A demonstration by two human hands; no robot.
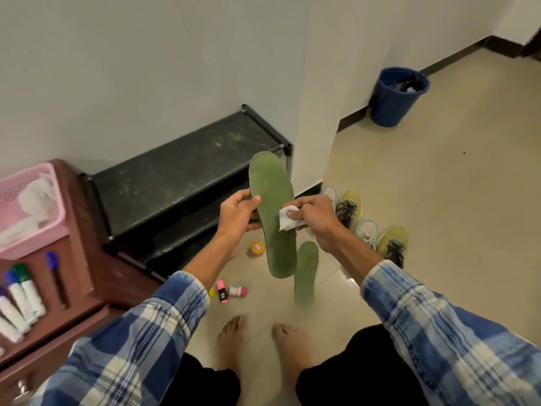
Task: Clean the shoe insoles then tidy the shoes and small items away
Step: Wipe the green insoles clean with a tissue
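Mid-clean, I judged. Left hand (237, 213) gripped green insole (273, 186) by its edge, held upright in front of shoe rack (181, 174). Right hand (314, 218) pinched white wipe (288, 220) against insole's middle. Second insole (306, 268) lay on floor off rack's right front; cleaned or not, I couldn't tell.

Left to do: shoes (349, 206) on floor right of rack, not shelved. Yellow jar (256, 249) and pink bottles (224, 294) loose on floor in front of rack.

Around: blue bin (393, 104) beyond rack by wall; pink basket (55, 218) and markers (25, 291) on brown surface (85, 268) left of rack.

Nothing blocked wiping; I reckoned floor clutter near bare feet a trip risk.
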